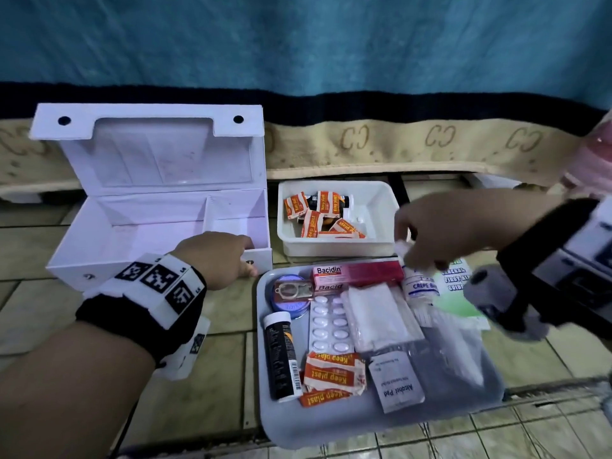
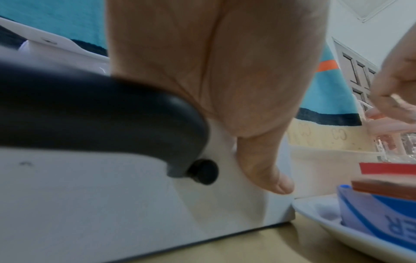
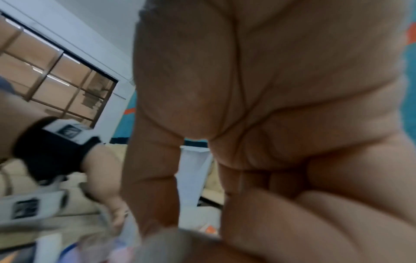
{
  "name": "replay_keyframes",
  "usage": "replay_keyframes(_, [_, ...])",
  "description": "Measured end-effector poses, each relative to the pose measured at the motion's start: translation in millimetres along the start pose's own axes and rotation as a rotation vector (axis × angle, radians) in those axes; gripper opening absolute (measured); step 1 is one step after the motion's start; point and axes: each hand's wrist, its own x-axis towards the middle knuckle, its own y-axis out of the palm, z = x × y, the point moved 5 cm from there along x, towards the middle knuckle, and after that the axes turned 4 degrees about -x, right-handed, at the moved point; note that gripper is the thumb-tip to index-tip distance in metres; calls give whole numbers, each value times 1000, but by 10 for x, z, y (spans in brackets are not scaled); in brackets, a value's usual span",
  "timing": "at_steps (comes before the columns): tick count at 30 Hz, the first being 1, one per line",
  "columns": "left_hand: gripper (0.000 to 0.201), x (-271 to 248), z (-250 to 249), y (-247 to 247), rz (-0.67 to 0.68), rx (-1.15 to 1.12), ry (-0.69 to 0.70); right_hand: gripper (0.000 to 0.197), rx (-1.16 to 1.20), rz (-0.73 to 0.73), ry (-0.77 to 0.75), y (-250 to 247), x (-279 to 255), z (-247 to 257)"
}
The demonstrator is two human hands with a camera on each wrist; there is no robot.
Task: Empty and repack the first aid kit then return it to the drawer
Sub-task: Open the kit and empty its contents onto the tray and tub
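Observation:
The white first aid kit box point(image 1: 132, 233) stands open on the tiled floor at the left, lid up, both compartments bare. My left hand point(image 1: 228, 260) grips its front wall near the right corner, with the thumb point(image 2: 265, 170) pressed on the outside of the box wall point(image 2: 112, 195). My right hand point(image 1: 443, 233) hovers over the far right of the grey tray point(image 1: 331, 429), and its curled fingers pinch the top of a white crepe bandage roll point(image 1: 420, 284). It is blurred in the right wrist view, where the palm point(image 3: 247, 124) fills the frame.
The tray holds a Bacidin box point(image 1: 331, 276), a blue tin point(image 1: 291, 301), a black tube point(image 1: 281, 356), a blister pack point(image 1: 328, 323), gauze point(image 1: 374, 313), plasters point(image 1: 334, 372) and an alcohol pad point(image 1: 397, 382). Behind it, a white bin point(image 1: 381, 200) holds more plasters. A green leaflet point(image 1: 460, 293) lies at the tray's right.

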Motion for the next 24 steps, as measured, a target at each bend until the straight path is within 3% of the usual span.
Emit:
replay_keyframes(3, [47,6,2,-4,-4,0,-6,16,-62,50,-6,341,-41,44])
replay_keyframes(11, [48,2,-6,-15,-11,-7,-17,20,-143,-245,-10,749,106,112])
replay_keyframes(14, [48,2,-6,-14,-14,-3,-18,16,-205,-242,-41,778,131,148])
replay_keyframes(17, [49,4,-3,-10,-14,1,-20,10,-177,-225,-18,590,104,131])
replay_keyframes(24, [48,-8,-7,-11,-15,-7,-10,18,-213,-308,35,-94,225,100])
